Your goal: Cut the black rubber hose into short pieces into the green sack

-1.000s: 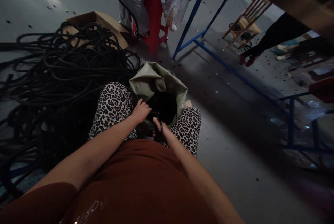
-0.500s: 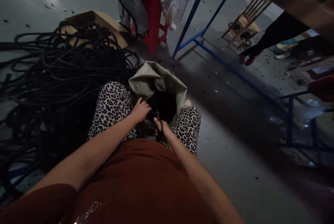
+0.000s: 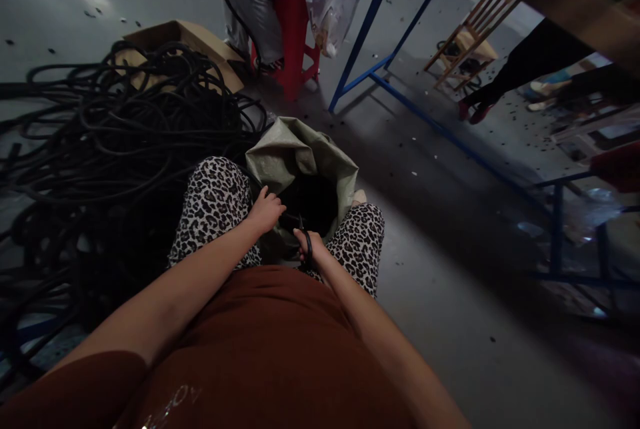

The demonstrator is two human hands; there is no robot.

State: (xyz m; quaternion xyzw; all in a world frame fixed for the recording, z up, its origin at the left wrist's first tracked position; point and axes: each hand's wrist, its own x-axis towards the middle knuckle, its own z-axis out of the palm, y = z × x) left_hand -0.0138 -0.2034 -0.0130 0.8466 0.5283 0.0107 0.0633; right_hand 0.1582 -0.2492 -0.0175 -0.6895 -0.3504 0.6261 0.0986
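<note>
An open grey-green sack (image 3: 345, 165) stands between my knees, its inside very dark. My right hand (image 3: 311, 247) is closed round the black handles of small scissors (image 3: 308, 249), whose blades point up over the near side of the sack's mouth. Just to the left, my left hand (image 3: 267, 210) is above the sack's left edge with its fingers bent together; what they hold, if anything, is too dark to make out. A big heap of black tubing (image 3: 120, 129) lies on the floor to the left, close to my left knee.
Behind the heap is an open cardboard box (image 3: 205, 42). A seated person in grey trousers is on a red stool (image 3: 291, 35), beside a hanging plastic bag (image 3: 333, 2). A blue table frame (image 3: 367, 29) rises at the right, with a wooden chair (image 3: 470, 39) and another person's legs beyond.
My left hand has shifted slightly to the left. The scissors in my right hand have moved and turned a little. The other person's hand at the top has moved slightly left.
</note>
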